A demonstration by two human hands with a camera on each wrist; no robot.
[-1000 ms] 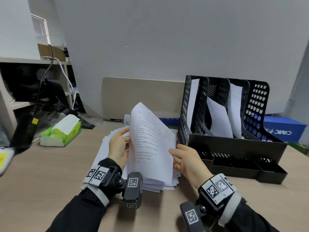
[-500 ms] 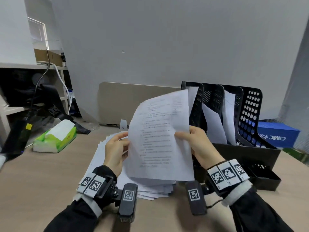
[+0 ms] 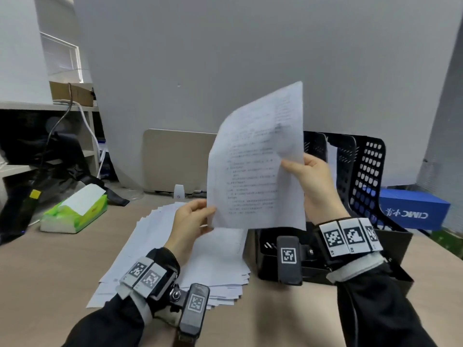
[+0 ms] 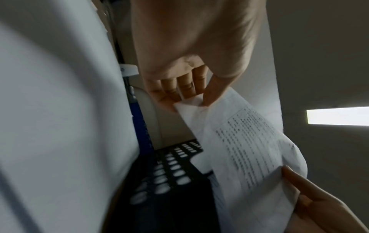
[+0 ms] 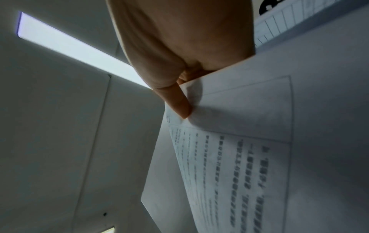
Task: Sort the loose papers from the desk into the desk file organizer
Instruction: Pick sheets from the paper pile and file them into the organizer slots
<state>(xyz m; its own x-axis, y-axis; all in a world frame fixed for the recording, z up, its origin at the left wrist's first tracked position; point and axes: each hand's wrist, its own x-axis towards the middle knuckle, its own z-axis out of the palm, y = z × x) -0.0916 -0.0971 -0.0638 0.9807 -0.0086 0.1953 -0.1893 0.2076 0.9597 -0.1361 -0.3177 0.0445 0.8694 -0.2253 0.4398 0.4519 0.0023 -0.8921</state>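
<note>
A printed sheet [image 3: 258,161] stands upright in the air over the desk, in front of the black file organizer [image 3: 368,176]. My left hand [image 3: 193,219] pinches its lower left corner; in the left wrist view the printed sheet [image 4: 247,141] is caught between thumb and fingers of the left hand [image 4: 187,100]. My right hand [image 3: 313,176] grips the right edge, thumb on the printed face; the right wrist view shows the right hand [image 5: 179,97] thumb pressed on the printed sheet [image 5: 229,157]. A spread stack of loose papers [image 3: 213,259] lies on the desk below.
A green tissue pack [image 3: 75,211] sits at the left of the desk [image 3: 50,271]. A blue box [image 3: 413,209] lies behind the organizer at right. A beige panel [image 3: 175,159] stands against the grey wall. Shelves with cables and dark gear fill the far left.
The sheet has risen off the stack and moved up and right toward the organizer. My right hand climbed with it; my left hand lifted off the stack, still holding the sheet's corner.
</note>
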